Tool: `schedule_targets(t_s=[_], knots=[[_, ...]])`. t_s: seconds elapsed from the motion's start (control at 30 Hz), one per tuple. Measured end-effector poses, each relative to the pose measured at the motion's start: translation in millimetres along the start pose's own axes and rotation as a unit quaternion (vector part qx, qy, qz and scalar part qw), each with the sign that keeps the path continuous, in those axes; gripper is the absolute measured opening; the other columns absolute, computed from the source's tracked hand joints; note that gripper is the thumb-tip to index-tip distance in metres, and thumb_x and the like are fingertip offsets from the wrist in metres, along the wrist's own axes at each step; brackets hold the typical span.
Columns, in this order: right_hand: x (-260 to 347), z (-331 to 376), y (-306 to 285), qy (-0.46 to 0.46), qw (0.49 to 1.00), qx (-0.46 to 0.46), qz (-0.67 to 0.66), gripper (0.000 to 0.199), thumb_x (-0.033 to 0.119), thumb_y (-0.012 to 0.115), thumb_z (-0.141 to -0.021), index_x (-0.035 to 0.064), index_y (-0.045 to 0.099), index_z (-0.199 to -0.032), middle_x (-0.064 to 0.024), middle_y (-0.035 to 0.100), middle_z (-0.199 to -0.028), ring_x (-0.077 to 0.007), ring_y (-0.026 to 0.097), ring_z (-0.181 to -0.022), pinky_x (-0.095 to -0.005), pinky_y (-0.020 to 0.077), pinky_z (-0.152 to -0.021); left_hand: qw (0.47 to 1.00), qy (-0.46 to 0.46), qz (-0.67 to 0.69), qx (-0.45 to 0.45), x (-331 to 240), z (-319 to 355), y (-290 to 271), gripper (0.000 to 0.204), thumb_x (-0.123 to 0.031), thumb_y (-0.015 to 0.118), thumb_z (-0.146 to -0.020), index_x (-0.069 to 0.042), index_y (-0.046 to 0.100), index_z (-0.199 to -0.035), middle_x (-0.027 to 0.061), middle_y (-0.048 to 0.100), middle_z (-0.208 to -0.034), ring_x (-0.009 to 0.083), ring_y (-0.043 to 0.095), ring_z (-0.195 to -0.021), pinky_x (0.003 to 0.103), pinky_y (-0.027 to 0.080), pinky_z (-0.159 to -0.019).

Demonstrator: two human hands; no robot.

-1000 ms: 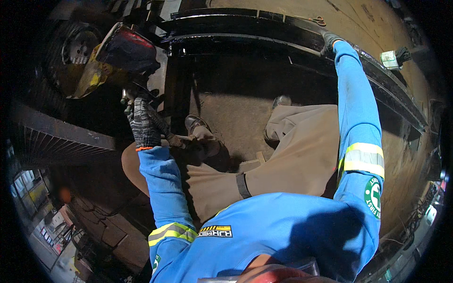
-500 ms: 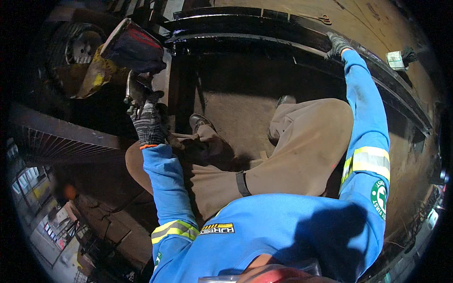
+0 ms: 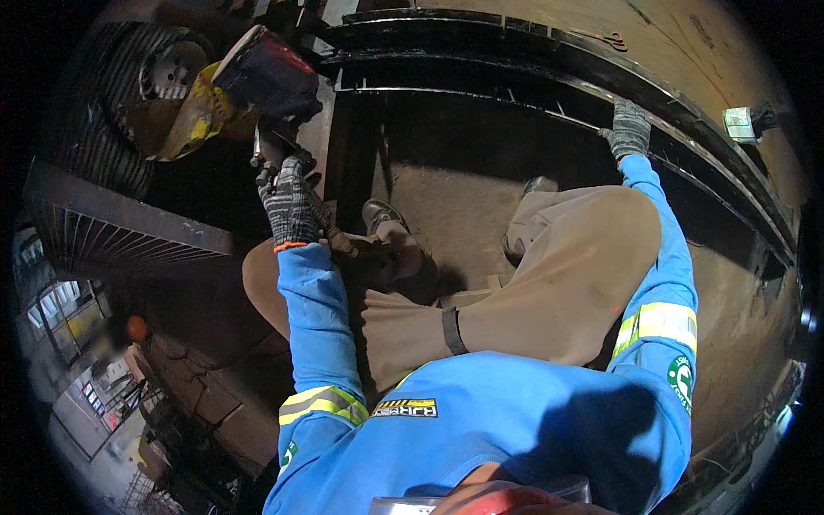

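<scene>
- In the upper left of the frame: a grey metal spray gun with small knobs at its back, just below a wide, tapered, dark, paint-smeared cup with red streaks and a pale rim.
- Around the grip, from below: a left hand in a grey-and-black knitted glove with an orange cuff edge, fingers folded in on the gun. Cannot tell the trigger finger's position.
- In the upper right of the frame: a right hand in a matching knitted glove, laid on the edge of a long, glossy black steel beam, thumb apart from the fingers. Cannot tell the tightness of that hold.
- By judgement, stiff and fairly dense at the gun's metal body; top-heavy with a filled cup, though with contents hidden. Tilt gently.
- Probably slippery on the smeared cup wall. Take hold at the grip, under the cup.
- Likely very heavy and rigid along the beam; slick or tacky wherever freshly coated. Best touched on a dull edge.
- Beyond the beam, upper right: brown-handled scissors and a pale, green-marked container.
</scene>
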State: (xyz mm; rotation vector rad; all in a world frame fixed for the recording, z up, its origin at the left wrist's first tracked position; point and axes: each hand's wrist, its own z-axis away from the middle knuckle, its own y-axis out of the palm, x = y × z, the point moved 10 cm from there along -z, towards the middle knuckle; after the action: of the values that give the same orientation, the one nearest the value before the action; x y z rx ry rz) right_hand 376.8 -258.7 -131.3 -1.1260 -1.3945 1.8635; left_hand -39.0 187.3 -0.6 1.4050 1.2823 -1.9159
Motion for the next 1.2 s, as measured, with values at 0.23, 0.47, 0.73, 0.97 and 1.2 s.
schedule_targets(t_s=[0.23,0.47,0.73,0.97,1.2], knots=[[10,2,-9,-0.027,0.998,0.047,-0.027,0.092,0.036,0.082,-0.062,0.0078,0.036,-0.137,-0.0164,0.046,-0.132,-0.0314,0.043,-0.124,-0.0402,0.0309,-0.108,0.974,0.051,-0.220,0.004,-24,3,5,0.024,0.001,0.063,-0.069,-0.007,0.062,-0.091,0.0098,0.066,-0.089,0.0254,0.064,-0.089,0.038,0.048,-0.078],[-17,11,-89,-0.063,0.980,0.039,-0.186,0.076,0.038,0.073,-0.073,0.0057,0.041,-0.133,-0.0204,0.047,-0.132,-0.0337,0.045,-0.123,-0.0376,0.0362,-0.103,0.979,-0.130,0.130,-0.091,7,0,11,0.019,-0.025,0.062,-0.085,-0.008,0.055,-0.089,0.0049,0.060,-0.073,0.0176,0.060,-0.066,0.031,0.048,-0.057],[240,212,-292,-0.456,0.813,0.056,-0.357,0.054,0.033,0.068,-0.074,0.0014,0.056,-0.116,-0.0210,0.058,-0.111,-0.0351,0.055,-0.104,-0.0418,0.0440,-0.091,0.979,-0.095,0.071,-0.168,10,5,-20,0.022,-0.029,0.058,-0.084,-0.007,0.055,-0.089,0.0073,0.062,-0.077,0.0181,0.058,-0.064,0.032,0.047,-0.058],[342,278,-172,-0.507,0.793,0.151,-0.302,0.033,0.031,0.065,-0.074,0.0056,0.063,-0.095,-0.0172,0.064,-0.092,-0.0362,0.061,-0.091,-0.0484,0.0478,-0.077,0.982,-0.118,0.045,-0.141,16,0,3,0.020,-0.021,0.060,-0.086,-0.006,0.057,-0.098,0.0069,0.065,-0.087,0.0191,0.059,-0.070,0.030,0.047,-0.066],[357,285,-122,-0.522,0.802,0.236,-0.170,0.034,0.037,0.066,-0.074,0.0086,0.065,-0.093,-0.0140,0.065,-0.088,-0.0349,0.061,-0.089,-0.0469,0.0473,-0.074,0.983,0.027,0.137,0.117,-24,35,97,0.051,-0.003,0.055,-0.088,-0.016,0.044,-0.137,0.0041,0.059,-0.120,0.0116,0.052,-0.106,0.026,0.041,-0.091]])
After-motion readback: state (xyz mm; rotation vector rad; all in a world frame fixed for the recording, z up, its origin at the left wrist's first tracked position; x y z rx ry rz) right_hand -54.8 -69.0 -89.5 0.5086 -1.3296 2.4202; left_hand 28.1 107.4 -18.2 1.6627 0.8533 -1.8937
